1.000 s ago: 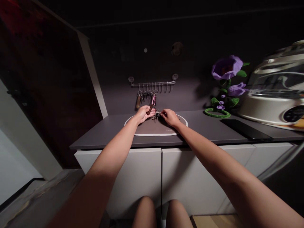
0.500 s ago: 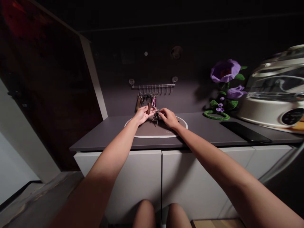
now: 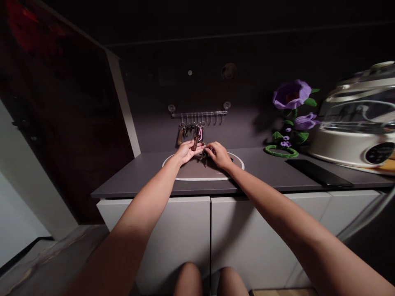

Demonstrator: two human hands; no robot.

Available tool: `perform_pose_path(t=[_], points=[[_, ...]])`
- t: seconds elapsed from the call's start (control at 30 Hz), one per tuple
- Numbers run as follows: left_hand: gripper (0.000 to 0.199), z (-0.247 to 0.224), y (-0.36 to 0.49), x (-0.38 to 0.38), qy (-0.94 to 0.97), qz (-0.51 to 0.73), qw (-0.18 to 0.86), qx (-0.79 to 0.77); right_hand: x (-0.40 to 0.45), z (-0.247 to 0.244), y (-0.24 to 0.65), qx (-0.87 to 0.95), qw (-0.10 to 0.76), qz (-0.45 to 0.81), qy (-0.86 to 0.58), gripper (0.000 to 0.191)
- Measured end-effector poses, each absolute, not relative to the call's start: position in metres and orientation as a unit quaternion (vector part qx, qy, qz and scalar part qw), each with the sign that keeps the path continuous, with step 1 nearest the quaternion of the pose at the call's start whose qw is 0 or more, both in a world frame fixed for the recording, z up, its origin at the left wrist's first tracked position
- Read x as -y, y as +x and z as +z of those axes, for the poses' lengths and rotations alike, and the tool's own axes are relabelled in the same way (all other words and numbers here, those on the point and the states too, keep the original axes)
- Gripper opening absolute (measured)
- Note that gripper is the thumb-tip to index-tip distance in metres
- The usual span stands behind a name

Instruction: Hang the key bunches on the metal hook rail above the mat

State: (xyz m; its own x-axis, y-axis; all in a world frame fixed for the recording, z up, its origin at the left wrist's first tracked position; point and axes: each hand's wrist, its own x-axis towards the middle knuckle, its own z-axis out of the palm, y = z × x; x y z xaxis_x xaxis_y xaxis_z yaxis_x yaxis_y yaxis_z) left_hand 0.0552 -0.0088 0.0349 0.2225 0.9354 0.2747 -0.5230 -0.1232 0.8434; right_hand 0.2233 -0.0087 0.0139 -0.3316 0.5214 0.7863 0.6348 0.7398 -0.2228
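Observation:
My left hand (image 3: 185, 152) is palm up above a brown oval mat (image 3: 200, 170) with a white rim, its fingers holding a brown key fob (image 3: 195, 143). Right beside it, my right hand (image 3: 218, 154) pinches a bunch of keys (image 3: 203, 158) that dangles between the two hands over the mat. Behind them, a clear hook rail (image 3: 199, 114) is fixed to the dark wall. Several key sets hang from its left hooks, among them a brown fob (image 3: 180, 136) and a pink strap (image 3: 200, 132). The hooks towards the right hold nothing.
On the grey counter (image 3: 123, 176), a black phone-like slab (image 3: 317, 172) lies at the right. Purple felt flowers (image 3: 292, 94) with a green ring base stand behind it. A white appliance (image 3: 342, 144) occupies the far right. White cabinet doors (image 3: 182, 234) are below, near my knees.
The brown fob in my left hand has shifted slightly right and tilted. The keys between my hands have moved a little. The whole view has moved slightly.

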Motion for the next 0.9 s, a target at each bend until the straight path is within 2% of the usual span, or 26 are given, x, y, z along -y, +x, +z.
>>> perform_pose_path(t=[0.37,0.63,0.9], points=[[0.012,0.031,0.054,0.003,0.474,0.576,0.604,-0.280,-0.002,0.016,0.230,0.727,0.573,0.026,-0.378,0.022],[0.010,0.018,0.057,-0.006,0.584,0.505,0.484,-0.413,-0.018,0.014,0.233,0.663,0.636,0.130,-0.372,0.031],[0.010,0.005,0.063,-0.008,0.693,0.472,0.391,-0.380,-0.023,0.026,0.232,0.635,0.652,0.214,-0.354,0.028]])
